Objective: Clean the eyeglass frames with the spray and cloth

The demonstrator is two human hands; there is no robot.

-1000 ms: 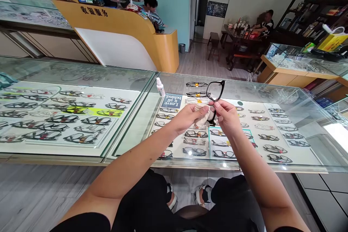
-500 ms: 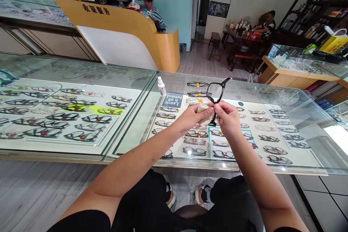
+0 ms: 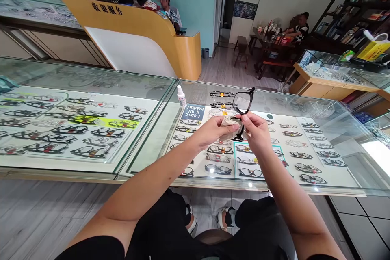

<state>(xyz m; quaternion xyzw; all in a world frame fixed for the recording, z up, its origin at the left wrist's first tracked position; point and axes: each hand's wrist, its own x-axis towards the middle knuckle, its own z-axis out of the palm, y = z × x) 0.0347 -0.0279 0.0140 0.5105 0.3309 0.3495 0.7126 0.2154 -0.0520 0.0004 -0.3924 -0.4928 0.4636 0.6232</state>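
Note:
Above the glass display case [image 3: 152, 162], both my hands meet at a pair of black-framed eyeglasses [image 3: 243, 102]. My right hand [image 3: 255, 126] pinches the frame near its middle, one lens standing up above the fingers. In my left hand [image 3: 219, 129] a pale cleaning cloth [image 3: 229, 125] is folded round the lower lens, thumb pressed on it. That lower lens is partly hidden by the cloth and fingers. A small white spray bottle [image 3: 181, 96] stands on the glass to the left, beyond a blue card [image 3: 193, 112] with white lettering.
Rows of eyeglasses [image 3: 218, 168] lie inside the case beneath my hands, with more in the section to the left. Beyond it stands a yellow cashier counter [image 3: 128, 20] with a person [image 3: 170, 8] behind it. Another person [image 3: 300, 28] sits at a dark table at the back right.
The eyeglasses have turned slightly in my hands, the raised temple now more upright. My left thumb and the cloth have shifted over the lower lens. The person behind the counter has moved their head.

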